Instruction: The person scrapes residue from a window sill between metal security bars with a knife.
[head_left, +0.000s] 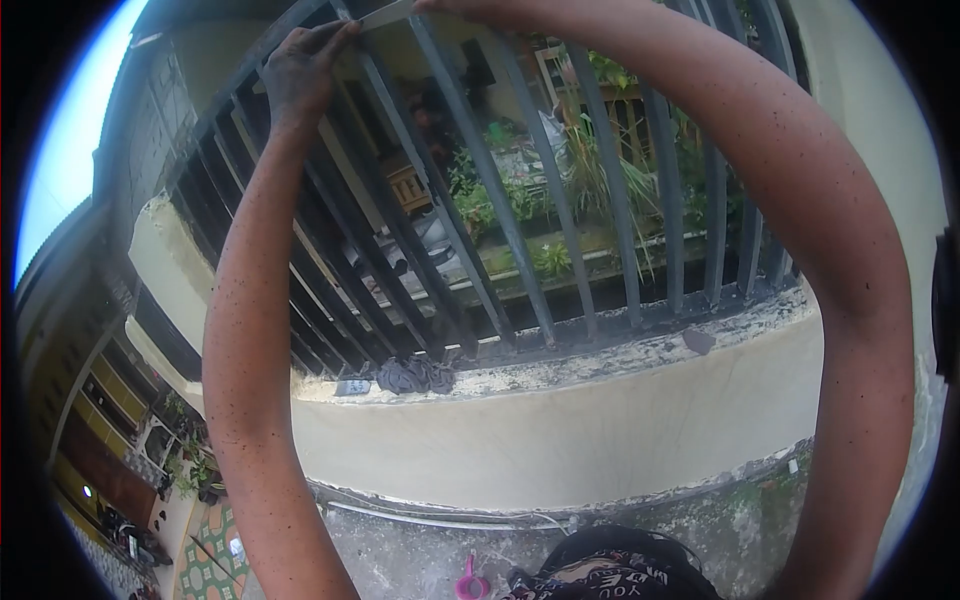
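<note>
Both my arms reach up to the top of a dark metal fence with slanting bars. At the upper left, my left hand is closed, its thumb and fingertips pinching one end of a flat pale strip. The strip lies across the bars near the top rail. Its other end meets the fingers of my right hand, which the top edge of the view mostly cuts off. What the strip is made of cannot be made out. Dark smudges cover my left hand, and small dark specks dot both forearms.
A crumpled grey cloth and a dark flat flake lie on the ledge of the low wall. Below, a pink dipper sits on the concrete near a white pipe. Plants grow behind the bars.
</note>
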